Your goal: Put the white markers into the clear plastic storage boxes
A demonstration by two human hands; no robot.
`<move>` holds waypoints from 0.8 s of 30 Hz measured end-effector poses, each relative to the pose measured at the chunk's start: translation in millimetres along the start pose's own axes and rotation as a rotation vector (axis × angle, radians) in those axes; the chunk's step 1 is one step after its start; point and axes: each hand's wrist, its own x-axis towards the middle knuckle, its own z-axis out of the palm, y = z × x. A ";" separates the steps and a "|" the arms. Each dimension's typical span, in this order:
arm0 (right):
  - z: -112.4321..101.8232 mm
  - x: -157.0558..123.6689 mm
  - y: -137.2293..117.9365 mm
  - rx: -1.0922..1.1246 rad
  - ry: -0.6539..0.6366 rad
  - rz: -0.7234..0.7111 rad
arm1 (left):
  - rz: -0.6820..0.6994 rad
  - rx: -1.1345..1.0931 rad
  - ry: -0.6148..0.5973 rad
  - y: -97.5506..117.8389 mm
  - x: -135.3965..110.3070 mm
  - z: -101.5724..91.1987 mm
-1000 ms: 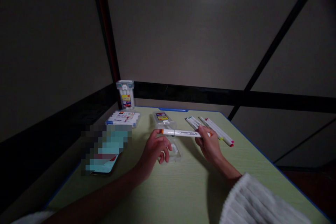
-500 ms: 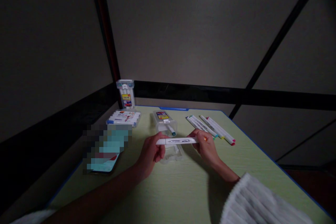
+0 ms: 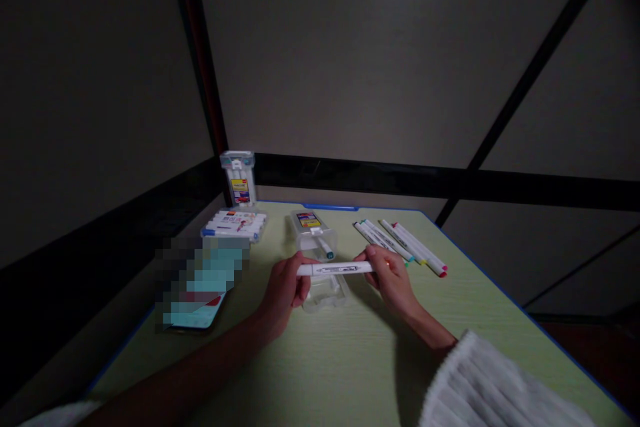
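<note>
A white marker (image 3: 336,269) is held level between my two hands, its printed label facing me. My left hand (image 3: 285,290) pinches its left end, and my right hand (image 3: 390,277) is closed around its right end, hiding the tip there. Just beyond the marker lies a clear plastic marker box (image 3: 314,232) on its side, its open end toward me. Out of that opening sticks a marker with a teal end (image 3: 326,249). The box's clear lid (image 3: 325,295) rests on the table below the held marker, partly covered by it.
Several white markers with coloured ends (image 3: 400,240) lie side by side at the right. At the left are a flat pack of markers (image 3: 234,225), an upright clear case of markers (image 3: 241,180) and a phone (image 3: 200,317), partly pixelated. The green table (image 3: 320,373) has blue edges and meets a wall.
The marker and both hands stay almost in place. The fingers of my right hand have shifted slightly on the marker. The whole view has moved a little.
</note>
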 end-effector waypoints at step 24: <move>-1.4 0.3 -2.9 -0.005 -0.033 -0.030 | -0.017 -0.001 0.003 5.3 -2.7 3.0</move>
